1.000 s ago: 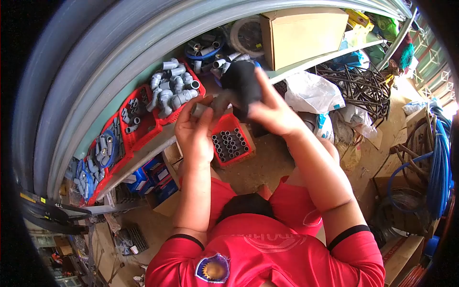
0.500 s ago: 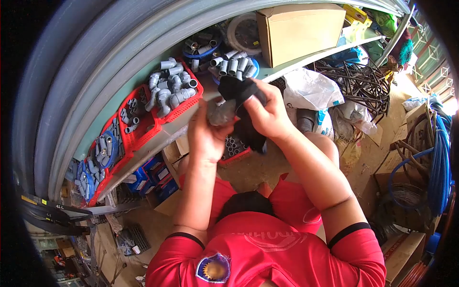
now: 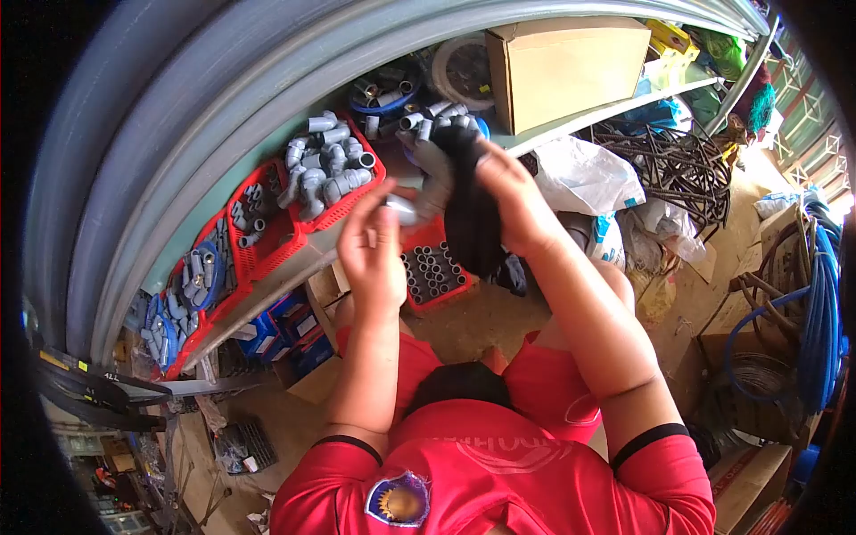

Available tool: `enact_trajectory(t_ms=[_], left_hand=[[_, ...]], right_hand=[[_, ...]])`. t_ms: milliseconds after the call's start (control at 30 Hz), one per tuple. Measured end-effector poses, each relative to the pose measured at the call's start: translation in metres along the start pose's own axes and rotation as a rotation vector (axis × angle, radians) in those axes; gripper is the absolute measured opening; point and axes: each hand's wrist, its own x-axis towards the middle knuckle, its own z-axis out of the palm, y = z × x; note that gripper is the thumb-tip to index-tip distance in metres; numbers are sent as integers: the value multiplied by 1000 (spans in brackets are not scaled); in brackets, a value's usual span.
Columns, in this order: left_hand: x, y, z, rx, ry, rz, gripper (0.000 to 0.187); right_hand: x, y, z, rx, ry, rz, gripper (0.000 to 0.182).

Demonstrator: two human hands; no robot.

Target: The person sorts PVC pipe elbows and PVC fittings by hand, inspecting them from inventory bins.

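Observation:
A grey pipe fitting (image 3: 432, 183), blurred by motion, is between my hands. My left hand (image 3: 374, 245) is closed at the fitting's lower left end, fingertips touching it. Dark cloth (image 3: 474, 209) hangs from my right hand (image 3: 514, 192), which is wrapped round it beside the fitting. The cloth covers the fitting's right side, so the contact there is hidden. Just below the fitting stands a red crate (image 3: 439, 278) of small grey pipe pieces.
Red baskets (image 3: 308, 234) of grey fittings line the shelf at left. A cardboard box (image 3: 571, 76) stands on the shelf at the back. White bags (image 3: 588, 174), dark bent rods (image 3: 673, 169) and blue hose coils (image 3: 818, 303) lie at right.
The cloth has spread downward and my right hand has moved slightly right and down. The fitting shows more of its length, and my left hand has shifted to its lower end.

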Motion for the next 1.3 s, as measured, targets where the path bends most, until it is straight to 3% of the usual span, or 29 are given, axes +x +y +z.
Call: enact_trajectory(t_ms=[33, 100, 200, 300, 333, 367, 400, 433, 467, 500, 533, 600, 633, 667, 700, 733, 800, 867, 933, 1000, 1100, 1133, 1167, 1233, 1300], left_hand=[[-2, -2, 6, 137, -28, 39, 27], [-5, -3, 8, 86, -54, -41, 27], [-2, 5, 12, -74, -89, -146, 33], [4, 1, 8, -2, -136, -103, 40], [5, 0, 6, -5, -138, -121, 41], [6, 0, 5, -7, -140, -139, 42], [3, -2, 10, -215, -35, -197, 45], [2, -1, 12, -293, 53, -213, 48], [4, 1, 17, -288, 92, -182, 47], [6, 2, 22, -282, 129, -152, 47], [4, -12, 20, -138, 141, -55, 46], [-3, -24, 22, 11, 97, -61, 44], [-4, -25, 23, 20, 78, -56, 41], [-1, -21, 18, -18, 61, -124, 53], [2, -8, 17, -212, 3, -114, 52], [6, -9, 7, -122, 22, -52, 52], [17, 4, -10, 216, 77, 7, 43], [28, 9, -16, 145, -49, -75, 37], [27, 8, -20, 114, -214, -235, 38], [23, 6, -15, 157, -212, -239, 35], [15, 3, -4, 27, -150, -235, 34], [13, 1, 0, -40, -109, -232, 34], [9, -2, 4, -86, -32, -205, 34], [3, -10, 13, -179, 123, -147, 34], [7, -10, 17, -226, 211, -120, 29]], right_hand=[[-4, 0, 11, -186, 71, -21, 70], [-6, -2, 13, -384, 167, -24, 61], [-9, -17, 14, -381, -90, -91, 54], [-1, -1, 4, -543, -156, -282, 42], [-3, 4, 5, -332, -80, -139, 34], [-1, 9, 8, -133, -2, -114, 47], [2, 13, 12, 68, 79, -106, 61], [-2, 2, 33, 546, 9, -62, 66], [1, 4, 36, 477, 3, -5, 75], [-1, 5, 42, 411, -53, -86, 70], [-11, 9, 44, 49, -22, -101, 69], [-6, 32, 39, -582, 86, -452, 73], [-4, 28, 35, -620, 75, -408, 71], [-3, 20, 29, -658, 65, -364, 70], [-4, 10, 27, -697, 57, -319, 69], [-3, 6, 23, -840, 46, -421, 62], [-2, -9, 18, -1016, -59, -367, 52], [1, -4, 13, -1091, -77, -403, 35], [-1, -6, 16, -1137, -58, -364, 39], [-5, -12, 20, -1184, 43, -354, 47], [6, 10, 8, -821, 287, -277, 55], [11, 17, 5, -568, 376, -201, 50], [21, 28, -5, -401, 402, -179, 57], [5, 11, 23, 166, 260, -24, 64], [2, 14, 25, 318, 121, 54, 69]])
